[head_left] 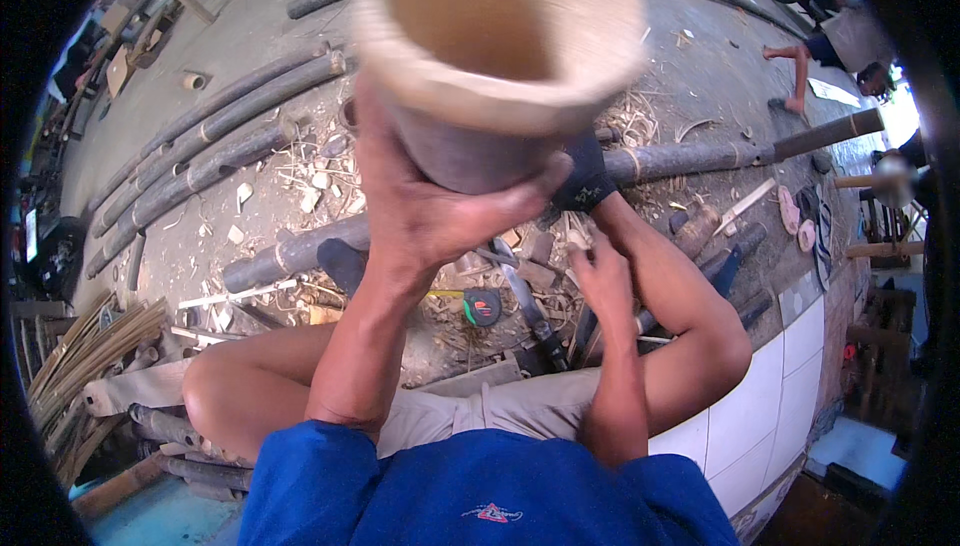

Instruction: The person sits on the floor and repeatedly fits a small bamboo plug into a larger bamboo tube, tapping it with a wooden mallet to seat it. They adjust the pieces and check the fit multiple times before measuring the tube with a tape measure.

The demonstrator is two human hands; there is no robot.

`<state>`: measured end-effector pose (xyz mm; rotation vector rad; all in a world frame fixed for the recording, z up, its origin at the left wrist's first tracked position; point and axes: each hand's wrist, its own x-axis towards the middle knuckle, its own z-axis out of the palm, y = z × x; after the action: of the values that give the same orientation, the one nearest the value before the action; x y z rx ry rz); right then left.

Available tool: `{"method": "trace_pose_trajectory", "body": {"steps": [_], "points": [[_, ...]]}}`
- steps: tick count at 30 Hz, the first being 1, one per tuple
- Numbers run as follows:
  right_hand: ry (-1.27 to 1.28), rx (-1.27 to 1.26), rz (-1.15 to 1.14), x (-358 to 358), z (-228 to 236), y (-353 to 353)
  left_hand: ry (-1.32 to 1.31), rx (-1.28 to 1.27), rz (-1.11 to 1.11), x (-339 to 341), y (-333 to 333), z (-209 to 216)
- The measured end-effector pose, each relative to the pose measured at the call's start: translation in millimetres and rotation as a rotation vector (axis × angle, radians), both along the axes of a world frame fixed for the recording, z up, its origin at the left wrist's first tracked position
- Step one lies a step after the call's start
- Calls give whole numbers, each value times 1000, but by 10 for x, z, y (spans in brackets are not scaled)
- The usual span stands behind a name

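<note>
The bamboo cup (500, 56) is lifted close to the camera, its open mouth facing up, high above the ground. The left hand (430, 211) grips it from below, fingers wrapped around its dark outer wall. The right hand (603, 281) is lower, near the right knee, fingers loosely curled and holding nothing that I can see. Under the hands lie a tape measure (482, 307), a knife (530, 311) and long bamboo poles (215, 141) among shavings.

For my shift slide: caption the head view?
Left hand lifts a hollow bamboo cup; right hand rests empty.
</note>
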<state>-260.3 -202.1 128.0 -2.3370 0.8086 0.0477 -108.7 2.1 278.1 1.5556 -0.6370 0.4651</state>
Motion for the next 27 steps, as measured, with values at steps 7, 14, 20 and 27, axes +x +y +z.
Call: {"method": "trace_pose_trajectory", "body": {"steps": [7,14,20,27], "points": [[-71,171,44,-12,-123,75,-83,-327,384,766,878,451],[230,39,259,210,-846,339,123,355,-5,1406,874,-143],[242,-221,423,80,-1272,630,170,1143,30,1340,1233,-1485],[43,-150,380,443,-1000,422,351,1423,119,1301,1752,-2387]]}}
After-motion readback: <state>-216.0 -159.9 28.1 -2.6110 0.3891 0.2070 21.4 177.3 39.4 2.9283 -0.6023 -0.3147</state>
